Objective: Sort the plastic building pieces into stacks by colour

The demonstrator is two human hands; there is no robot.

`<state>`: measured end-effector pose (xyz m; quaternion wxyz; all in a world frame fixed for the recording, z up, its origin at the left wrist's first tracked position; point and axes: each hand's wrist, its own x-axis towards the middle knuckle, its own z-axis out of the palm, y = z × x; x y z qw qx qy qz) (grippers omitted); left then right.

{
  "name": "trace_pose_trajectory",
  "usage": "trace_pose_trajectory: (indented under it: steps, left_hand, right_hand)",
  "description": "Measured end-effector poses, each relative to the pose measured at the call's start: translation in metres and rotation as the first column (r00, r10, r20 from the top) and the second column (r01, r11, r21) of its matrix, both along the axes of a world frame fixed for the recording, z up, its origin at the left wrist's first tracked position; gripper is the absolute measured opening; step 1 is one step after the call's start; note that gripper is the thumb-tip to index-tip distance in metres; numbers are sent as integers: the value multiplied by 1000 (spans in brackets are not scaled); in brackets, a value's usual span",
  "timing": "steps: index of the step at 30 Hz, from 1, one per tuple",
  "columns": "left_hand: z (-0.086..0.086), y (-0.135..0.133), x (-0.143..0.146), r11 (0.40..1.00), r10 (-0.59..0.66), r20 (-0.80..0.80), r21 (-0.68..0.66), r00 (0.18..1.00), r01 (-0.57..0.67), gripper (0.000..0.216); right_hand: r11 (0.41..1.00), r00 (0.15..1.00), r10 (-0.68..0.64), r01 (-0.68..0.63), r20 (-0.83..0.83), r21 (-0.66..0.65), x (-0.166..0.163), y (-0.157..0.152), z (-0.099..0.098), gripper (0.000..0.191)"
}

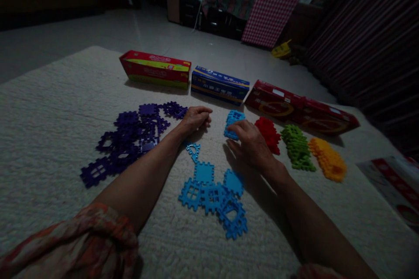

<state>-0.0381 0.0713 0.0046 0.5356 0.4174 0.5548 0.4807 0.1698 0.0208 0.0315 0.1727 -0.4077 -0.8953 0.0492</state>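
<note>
My left hand [195,118] rests on the cream carpet [49,117] with its fingers curled, just right of a spread of purple interlocking tiles [131,137]. My right hand [250,144] lies over the near edge of a small stack of light-blue tiles [233,118], fingertips touching it. Between and below my forearms lie several loose light-blue tiles [212,194] and one blue triangle piece [194,150]. What, if anything, the left hand's curled fingers hold is hidden.
Stacks of red tiles [269,133], green tiles [297,146] and orange tiles [328,159] stand right of my right hand. Three boxes line the far carpet edge: red-yellow box [155,69], blue box [219,85], long red box [299,109]. A printed sheet [394,183] lies at right.
</note>
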Motion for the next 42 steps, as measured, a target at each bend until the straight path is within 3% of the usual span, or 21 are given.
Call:
trace_pose_trajectory:
  steps: [5,10,17,22,26,30,33,38,42]
  left_hand:
    - [2,-1,-1,1000,17,32,-6,999,-16,21]
    - [-1,1,-1,1000,18,19,-3,1000,-18,21]
    - [-4,2,-2,1000,-1,18,18,1000,1,23]
    - [-5,3,-3,1000,-1,28,9,1000,1,21]
    - [-5,3,-2,1000,-6,23,10,1000,6,23]
    - [-4,2,-2,1000,-11,29,16,1000,10,23]
    - [-4,2,-2,1000,-4,25,12,1000,3,22]
    - [-7,4,-2,1000,-5,46,9,999,5,19]
    - [-8,5,-2,1000,-8,50,12,999,7,20]
  right_hand:
    - [919,972,228,-236,-62,-316,-12,-16,0,17]
    - [881,966,259,-238,-3,-410,-26,-31,0,12]
    - [894,970,237,-195,57,-404,-35,-35,-4,13]
    - [906,981,152,-186,-117,-379,-22,-23,4,9]
    - [956,973,72,-130,-219,-264,-14,-13,9,5]
    - [998,994,17,-24,-112,-62,-14,-11,4,5]
    - [1000,999,16,-16,33,10,-16,-14,-1,10]
    - [990,986,88,-72,140,-118,-13,-17,-1,9]
    - [968,982,169,-147,90,-205,-11,-13,-5,20]
